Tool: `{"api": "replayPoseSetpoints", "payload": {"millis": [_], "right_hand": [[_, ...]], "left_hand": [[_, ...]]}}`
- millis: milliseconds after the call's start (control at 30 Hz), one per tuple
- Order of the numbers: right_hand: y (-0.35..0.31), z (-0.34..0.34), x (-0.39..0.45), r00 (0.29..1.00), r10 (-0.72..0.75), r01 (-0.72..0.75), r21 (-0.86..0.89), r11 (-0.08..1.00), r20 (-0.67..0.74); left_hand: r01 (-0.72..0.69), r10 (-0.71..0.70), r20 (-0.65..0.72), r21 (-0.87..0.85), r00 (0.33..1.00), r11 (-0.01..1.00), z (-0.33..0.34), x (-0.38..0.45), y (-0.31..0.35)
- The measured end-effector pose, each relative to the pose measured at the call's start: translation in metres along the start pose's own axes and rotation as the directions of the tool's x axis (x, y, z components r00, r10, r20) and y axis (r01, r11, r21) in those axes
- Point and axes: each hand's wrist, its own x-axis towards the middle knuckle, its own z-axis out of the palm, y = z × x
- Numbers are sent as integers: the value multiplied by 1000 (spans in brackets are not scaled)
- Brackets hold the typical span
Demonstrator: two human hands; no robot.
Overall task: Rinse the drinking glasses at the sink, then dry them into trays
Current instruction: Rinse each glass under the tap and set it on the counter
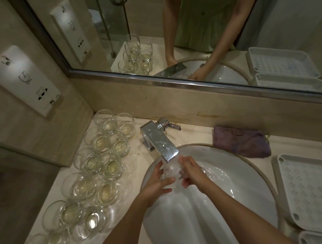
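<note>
— While held under the running faucet (161, 142), sits between both hands, that drinking glass (172, 173), right over the white sink (232, 188).

— Gripped how?

— Left hand (156, 184) cupped around its left side, thumb across the front, fingers curled behind. Right hand (190, 172) clamped on the right side, fingers wrapped round the glass. Water pouring straight onto it, blurring its outline.

— And to the left?

— Rows of clear glasses (96, 171) crowded on the marble counter (54, 182), two abreast, running from the back wall toward the near edge.

— On the right?

— Purple cloth (241, 142) bunched behind the basin, against the backsplash. White perforated tray (305, 191) just beside the sink; edge of a second tray (315, 237) nearer. Above, mirror (172, 39) reflecting the same glasses, trays and arms. Socket panel (23, 79) on the left wall.
</note>
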Motion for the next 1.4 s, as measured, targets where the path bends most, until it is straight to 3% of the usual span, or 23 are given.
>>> {"api": "replayPoseSetpoints", "payload": {"millis": [200, 267, 367, 433, 500, 600, 700, 800, 967, 1033, 1100, 1200, 1300, 1400], "right_hand": [[1, -14, -1, 979, -9, -18, 130, 991, 202], [0, -27, 1, 949, 39, -71, 92, 993, 314], [-3, -37, 3, 935, 80, -9, -201, 979, 345], [-2, -33, 3, 959, 40, 95, -450, 888, 281], [4, -26, 3, 970, -37, 167, -546, 821, 241], [15, -16, -2, 969, -118, 187, -339, 922, 216], [25, -10, -4, 972, -157, 188, -178, 966, 174], [23, -8, -4, 962, -187, 232, -240, 943, 197], [-3, -10, 6, 947, -123, 233, -371, 899, 297], [-6, -13, 8, 951, -84, 206, -404, 891, 299], [3, -14, 6, 956, -90, 181, -324, 929, 278], [28, -8, -1, 971, -177, 208, -201, 957, 162], [36, 6, -5, 963, -246, 263, -195, 945, 106], [20, 10, -1, 960, -229, 269, -287, 919, 164]], "left_hand": [[-22, 18, -39, -107, 999, 994, -2, -1, -5], [-9, 6, -41, -92, 999, 996, -4, -1, -6], [-6, 4, -47, -47, 999, 999, -2, -2, 0], [-28, 28, -60, 11, 998, 1000, 2, 0, 4], [-74, 84, -99, 108, 991, 991, 8, 3, 11], [-176, 214, -103, 294, 971, 939, 12, 5, 24], [-209, 220, 0, 309, 976, 928, 8, 1, 34], [-188, 172, 93, 212, 981, 959, -3, -4, 32], [-24, 25, -56, 8, 998, 1000, -18, -8, 19], [-36, 40, -91, 48, 995, 998, -14, -7, 17], [-99, 114, -94, 151, 989, 984, -6, -5, 18], [-167, 174, -6, 250, 985, 954, 1, -7, 25], [-146, 139, 45, 218, 989, 965, -13, -11, 26], [-38, 37, 10, 119, 999, 992, -28, -13, 23]]}}
